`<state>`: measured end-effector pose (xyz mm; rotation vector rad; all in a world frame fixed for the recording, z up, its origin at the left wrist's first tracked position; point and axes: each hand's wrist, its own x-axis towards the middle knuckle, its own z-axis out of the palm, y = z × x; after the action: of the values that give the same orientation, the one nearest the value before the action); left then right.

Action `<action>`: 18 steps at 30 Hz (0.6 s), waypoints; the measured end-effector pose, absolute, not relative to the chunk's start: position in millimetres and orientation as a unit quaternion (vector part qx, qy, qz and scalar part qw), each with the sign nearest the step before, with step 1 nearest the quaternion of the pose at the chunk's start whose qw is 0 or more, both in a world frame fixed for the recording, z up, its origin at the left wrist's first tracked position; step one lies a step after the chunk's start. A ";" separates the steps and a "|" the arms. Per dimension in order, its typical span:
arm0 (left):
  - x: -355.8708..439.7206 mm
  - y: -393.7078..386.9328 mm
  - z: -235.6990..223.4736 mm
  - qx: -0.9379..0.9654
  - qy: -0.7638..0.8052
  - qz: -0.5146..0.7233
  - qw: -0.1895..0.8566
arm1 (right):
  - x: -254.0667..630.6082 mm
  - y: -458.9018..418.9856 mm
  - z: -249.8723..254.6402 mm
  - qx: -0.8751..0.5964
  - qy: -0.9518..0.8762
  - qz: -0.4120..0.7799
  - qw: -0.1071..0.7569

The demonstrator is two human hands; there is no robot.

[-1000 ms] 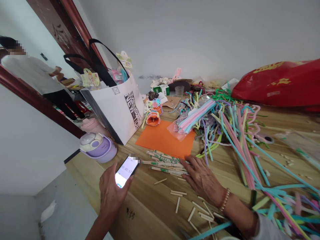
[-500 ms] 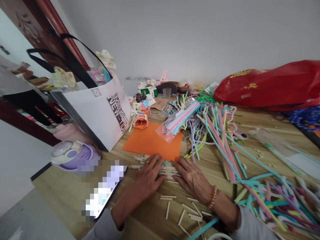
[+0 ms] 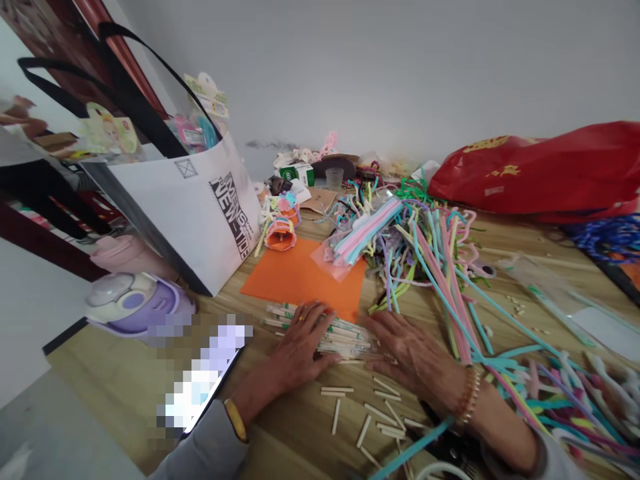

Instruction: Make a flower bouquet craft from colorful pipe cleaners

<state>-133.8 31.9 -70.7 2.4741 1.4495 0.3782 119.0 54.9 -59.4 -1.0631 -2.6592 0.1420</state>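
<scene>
My left hand point(image 3: 306, 345) lies over a flat row of thin pale sticks in clear wrapping point(image 3: 345, 339) with green print. Its fingers are stretched out and apart, and a ring shows on one. At the row's right end is my right hand point(image 3: 417, 353), with its fingers extended and the tips partly hidden. An orange sheet point(image 3: 295, 273) lies just beyond the wrapped sticks. Several short loose wooden sticks point(image 3: 363, 431) are scattered on the table nearer to me.
To the left stand a white bag point(image 3: 190, 213), a purple-lidded bottle point(image 3: 145, 307) and a blurred-out phone point(image 3: 210, 380). Pipe cleaners point(image 3: 450, 273) pile up at the centre and right. A red bag point(image 3: 540, 173) lies by the wall. Someone's legs point(image 3: 55, 200) show far left.
My right hand has moved right, uncovering more of the wrapped sticks. My left hand stays on them with its fingers spread wider. The view has shifted slightly.
</scene>
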 end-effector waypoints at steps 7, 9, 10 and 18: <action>-131.3 37.0 -70.5 0.858 0.474 0.140 0.139 | 133.2 51.4 -70.2 -0.429 -0.901 -0.001 0.069; -132.6 36.9 -70.3 0.856 0.474 0.151 0.142 | 132.8 51.1 -70.9 -0.441 -0.896 -0.002 0.047; -134.1 36.7 -69.9 0.851 0.480 0.159 0.141 | 133.0 51.3 -69.9 -0.447 -0.894 -0.001 0.036; -164.9 36.7 -61.7 0.810 0.553 0.188 0.052 | 137.0 52.9 -54.1 -0.446 -0.881 0.146 0.054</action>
<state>-164.9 36.7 -61.7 2.4643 1.6819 0.5729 137.0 52.9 -54.1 -1.3559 -2.6766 0.4431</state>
